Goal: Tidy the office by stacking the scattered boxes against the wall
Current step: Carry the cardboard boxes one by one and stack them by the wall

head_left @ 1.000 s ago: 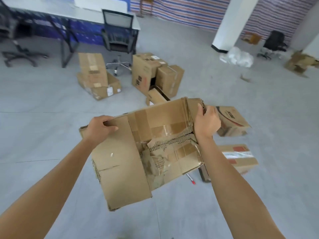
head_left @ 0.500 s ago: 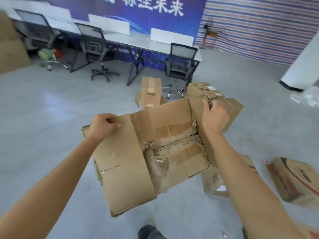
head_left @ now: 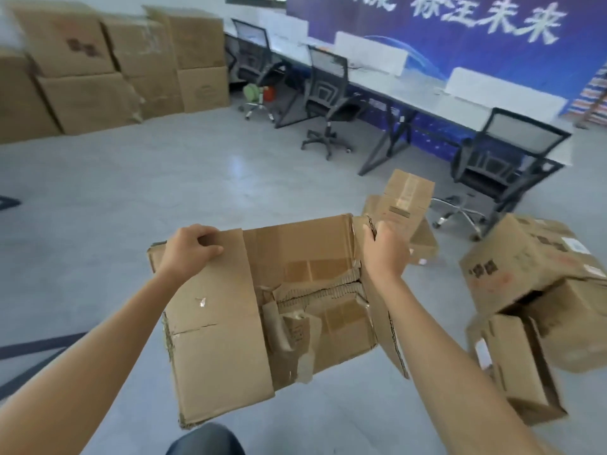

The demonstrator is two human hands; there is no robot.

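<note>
Holding a beat-up cardboard box (head_left: 262,307) out in front, clear of the floor (head_left: 115,192), open side tipped up toward the camera. Gripping the top left edge with the left hand (head_left: 189,249), fingers curled over the flap. Clamping the top right corner with the right hand (head_left: 384,254), wrapped round the ripped upright side. Probably grabbing wide on both sides because of the floppiness: torn corrugation across the middle, peeling tape, a loose side flap dangling under the right forearm. Wouldn't trust a one-handed carry here, too likely to fold.

Looks like mid-carry, angled roughly toward the stack of boxes (head_left: 98,70) already piled two high against the wall (head_left: 128,3) at far left. Well apart from that pile though, with lots of bare floor to cross first.

Plenty more to shift too: a tumbled heap of boxes (head_left: 525,267) just off to the right, plus a smaller pair (head_left: 404,205) beside an office chair (head_left: 512,152) near the long table (head_left: 423,90). Best to head left and skip wading through those. Might be worth squaring up or flattening this one before stacking, otherwise likely to sag under anything on top. Safer up top of the pile, honestly.
</note>
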